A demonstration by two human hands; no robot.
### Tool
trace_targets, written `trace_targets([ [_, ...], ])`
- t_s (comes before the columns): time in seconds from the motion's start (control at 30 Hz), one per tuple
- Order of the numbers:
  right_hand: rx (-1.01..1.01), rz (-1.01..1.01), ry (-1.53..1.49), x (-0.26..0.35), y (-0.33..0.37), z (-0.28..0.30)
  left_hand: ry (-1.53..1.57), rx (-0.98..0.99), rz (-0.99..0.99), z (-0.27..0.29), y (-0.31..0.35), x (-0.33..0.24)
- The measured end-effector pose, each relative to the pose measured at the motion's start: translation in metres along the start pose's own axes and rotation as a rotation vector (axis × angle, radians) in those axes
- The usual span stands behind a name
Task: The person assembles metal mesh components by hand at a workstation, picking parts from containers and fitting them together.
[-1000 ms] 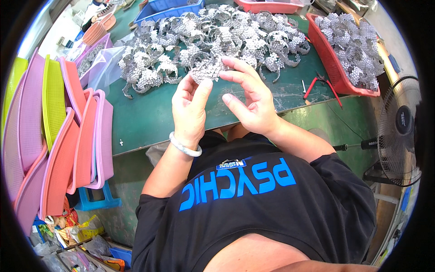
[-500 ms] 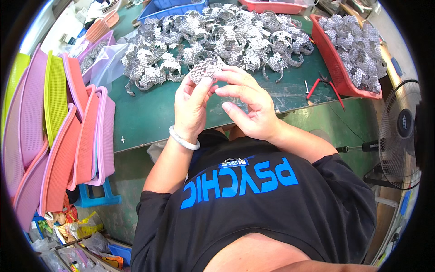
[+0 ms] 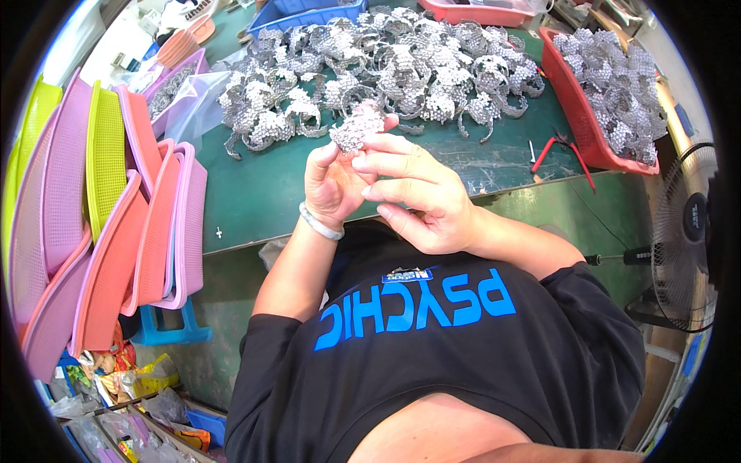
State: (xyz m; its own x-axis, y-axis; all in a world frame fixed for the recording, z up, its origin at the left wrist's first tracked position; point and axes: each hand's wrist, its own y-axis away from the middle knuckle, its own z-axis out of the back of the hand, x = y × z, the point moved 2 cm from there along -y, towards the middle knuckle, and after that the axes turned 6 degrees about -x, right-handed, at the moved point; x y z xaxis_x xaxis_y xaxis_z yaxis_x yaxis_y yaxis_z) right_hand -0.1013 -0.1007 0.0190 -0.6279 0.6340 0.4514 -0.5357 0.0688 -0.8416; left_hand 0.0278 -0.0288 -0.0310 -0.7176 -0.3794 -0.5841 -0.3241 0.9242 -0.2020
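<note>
A curved silver-grey band with a honeycomb-like surface (image 3: 358, 128) is held up in front of me, over the table's near side. My left hand (image 3: 336, 189) supports it from the left and behind, with the thumb low beside it. From the right, my right hand (image 3: 426, 193) reaches in, its fingers apart and the foremost fingertips at the band's lower edge. Beyond my hands lies a big heap of similar curved bands (image 3: 394, 65) on the green table (image 3: 270, 181).
A red basket (image 3: 590, 143) full of such bands stands at the right, with red-handled pliers (image 3: 562, 154) beside it. Stacked coloured baskets (image 3: 108, 174) rise at the left. A blue crate (image 3: 309, 15) sits at the back. A fan (image 3: 683, 231) stands far right.
The band has turned and shows more of its bumpy face. My left thumb has come off its front and lies lower. My right hand's fingers have moved slightly down and left.
</note>
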Motion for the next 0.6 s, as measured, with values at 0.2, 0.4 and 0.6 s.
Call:
trace_targets([
  [0.2,0.059,0.041,-0.013,0.0030,-0.0010,-0.0053,0.123,0.084,0.086,0.0000,0.0006,0.0001],
  [0.4,0.079,0.026,-0.046,0.0050,-0.0011,-0.0091,0.139,0.127,0.083,-0.0006,0.0009,0.0029],
  [0.6,0.090,0.025,-0.052,0.0035,-0.0003,-0.0097,0.149,0.093,0.125,-0.0036,0.0021,0.0053],
])
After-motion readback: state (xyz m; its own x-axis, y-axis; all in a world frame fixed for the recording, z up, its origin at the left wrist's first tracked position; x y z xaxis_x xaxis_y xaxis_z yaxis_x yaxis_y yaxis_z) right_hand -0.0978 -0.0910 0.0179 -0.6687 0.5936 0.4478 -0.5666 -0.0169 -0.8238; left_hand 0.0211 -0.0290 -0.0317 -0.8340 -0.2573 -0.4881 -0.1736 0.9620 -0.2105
